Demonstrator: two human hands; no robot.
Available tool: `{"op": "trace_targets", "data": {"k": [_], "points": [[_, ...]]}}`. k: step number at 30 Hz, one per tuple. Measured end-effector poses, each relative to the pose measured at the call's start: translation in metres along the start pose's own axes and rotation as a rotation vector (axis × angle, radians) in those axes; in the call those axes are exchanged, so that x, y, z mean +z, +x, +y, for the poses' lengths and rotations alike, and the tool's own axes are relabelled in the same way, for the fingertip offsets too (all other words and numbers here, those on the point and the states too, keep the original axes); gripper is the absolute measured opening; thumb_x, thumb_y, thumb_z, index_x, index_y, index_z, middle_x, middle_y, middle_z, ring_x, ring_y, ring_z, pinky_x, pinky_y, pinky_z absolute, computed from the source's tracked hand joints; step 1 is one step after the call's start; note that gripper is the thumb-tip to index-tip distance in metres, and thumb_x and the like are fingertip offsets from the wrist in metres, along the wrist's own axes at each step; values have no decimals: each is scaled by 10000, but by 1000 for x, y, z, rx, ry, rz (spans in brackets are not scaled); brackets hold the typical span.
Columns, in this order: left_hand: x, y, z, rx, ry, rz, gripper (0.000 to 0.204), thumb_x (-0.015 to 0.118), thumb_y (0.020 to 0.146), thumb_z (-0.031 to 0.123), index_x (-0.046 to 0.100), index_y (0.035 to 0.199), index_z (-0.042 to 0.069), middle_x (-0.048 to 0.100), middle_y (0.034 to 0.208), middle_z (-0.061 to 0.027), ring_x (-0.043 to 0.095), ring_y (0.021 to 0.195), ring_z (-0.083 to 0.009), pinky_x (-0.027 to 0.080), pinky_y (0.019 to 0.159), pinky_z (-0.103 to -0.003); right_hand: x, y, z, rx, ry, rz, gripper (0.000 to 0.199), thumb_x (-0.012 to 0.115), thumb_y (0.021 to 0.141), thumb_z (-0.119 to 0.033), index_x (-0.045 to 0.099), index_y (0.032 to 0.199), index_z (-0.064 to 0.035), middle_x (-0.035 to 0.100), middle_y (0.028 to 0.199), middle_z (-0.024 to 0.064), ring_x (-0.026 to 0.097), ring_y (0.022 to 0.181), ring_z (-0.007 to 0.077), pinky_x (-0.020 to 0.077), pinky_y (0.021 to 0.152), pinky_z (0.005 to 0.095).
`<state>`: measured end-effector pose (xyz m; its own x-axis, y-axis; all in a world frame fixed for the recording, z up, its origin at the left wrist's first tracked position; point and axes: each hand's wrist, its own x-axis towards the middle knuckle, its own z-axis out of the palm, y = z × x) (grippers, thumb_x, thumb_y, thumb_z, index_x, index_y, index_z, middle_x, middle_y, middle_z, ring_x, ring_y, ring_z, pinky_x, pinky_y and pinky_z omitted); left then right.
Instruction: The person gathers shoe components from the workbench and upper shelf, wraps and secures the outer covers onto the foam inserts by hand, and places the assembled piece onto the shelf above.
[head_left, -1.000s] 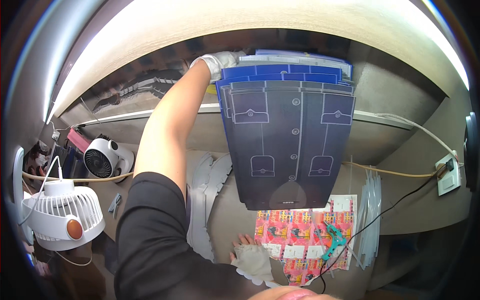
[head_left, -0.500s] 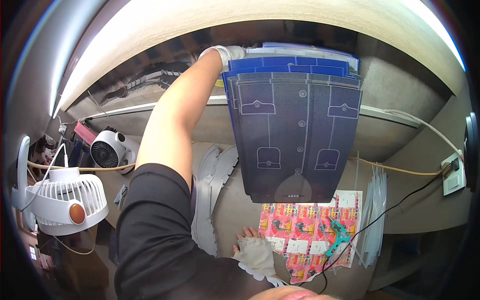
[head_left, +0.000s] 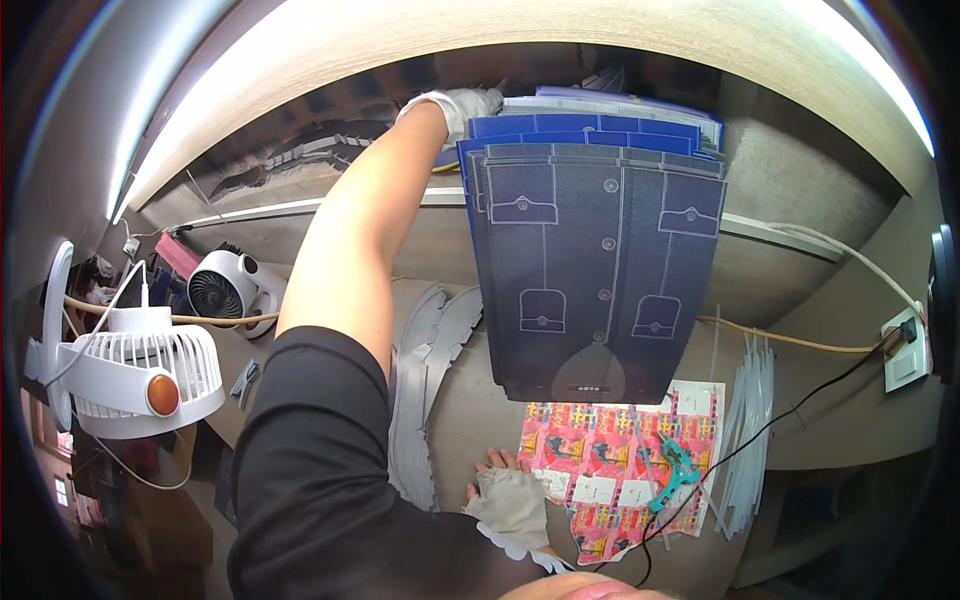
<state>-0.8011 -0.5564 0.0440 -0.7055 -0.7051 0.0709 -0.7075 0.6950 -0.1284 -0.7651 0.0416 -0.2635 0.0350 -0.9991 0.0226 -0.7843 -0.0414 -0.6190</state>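
Note:
My left arm stretches up to the far shelf. My left hand (head_left: 452, 110), in a pale glove, is beside the top left edge of a stack of dark blue printed sheets (head_left: 577, 262); its fingers are hidden. The sheets carry drawn pockets and buttons and slope down from the shelf toward the table. My right hand (head_left: 510, 503), in a fingerless pale glove, lies on the tabletop with its fingers spread and nothing in them. Near it is a pink and red patterned sheet (head_left: 590, 455), on which a teal glue gun (head_left: 677, 478) rests.
Clear thin sticks (head_left: 748, 435) lie in a bundle at right, near a wall socket (head_left: 907, 355). A black cord (head_left: 765, 432) crosses the table. Grey curved strips (head_left: 415, 400) lie beside my left sleeve. Two white fans, one clipped (head_left: 140, 380) and one standing (head_left: 232, 290), are at left.
The view has shifted slightly. My left hand reaches a little farther behind the stack's left edge. My right hand stays on the table.

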Motion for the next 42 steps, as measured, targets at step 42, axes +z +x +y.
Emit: {"op": "trace_targets", "data": {"k": [42], "points": [[-65, -54, 45, 15, 443, -276, 677, 484, 1143, 355, 344, 1782, 183, 564, 1715, -131, 570, 1546, -352, 466, 1301, -443, 2, -2, 6, 5, 27, 42, 507, 752, 948, -420, 805, 1362, -132, 640, 1620, 138, 556, 1536, 336, 373, 1294, 598]]}}
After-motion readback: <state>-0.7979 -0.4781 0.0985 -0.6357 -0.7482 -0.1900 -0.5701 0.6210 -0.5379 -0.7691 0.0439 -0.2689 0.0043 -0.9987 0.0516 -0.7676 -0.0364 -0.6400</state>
